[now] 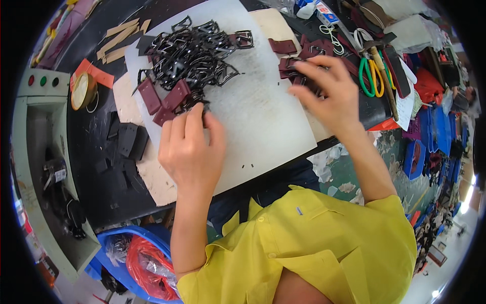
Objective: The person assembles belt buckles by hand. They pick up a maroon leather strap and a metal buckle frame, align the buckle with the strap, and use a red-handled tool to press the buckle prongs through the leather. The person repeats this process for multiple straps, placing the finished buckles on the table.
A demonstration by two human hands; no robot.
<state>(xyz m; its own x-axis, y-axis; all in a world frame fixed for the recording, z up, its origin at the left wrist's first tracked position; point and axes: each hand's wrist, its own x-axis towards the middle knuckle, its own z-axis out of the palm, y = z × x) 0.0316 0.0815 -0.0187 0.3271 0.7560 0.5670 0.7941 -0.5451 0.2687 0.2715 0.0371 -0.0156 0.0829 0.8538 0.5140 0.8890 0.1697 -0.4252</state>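
Note:
A heap of black metal buckles (195,53) lies on a white sheet (258,121) in front of me. Several maroon leather pieces (149,96) with small holes rest against the heap's near left side. My left hand (192,144) is at the heap's near edge, its fingers bent and drawn together beside the leather; what they pinch, if anything, is hidden. Off to the right, my right hand (331,93) hovers with thumb and fingers apart over a pile of maroon leather tabs with buckles (314,49). The tabs are partly hidden under its fingers.
Black leather pieces (129,139) and a tape roll (83,92) lie left. Scissors with green handles (365,76) and yellow-handled scissors (375,76) are at the right. A blue bin (162,235) with red plastic bags stands below the table's left edge, near a grey cabinet (30,131).

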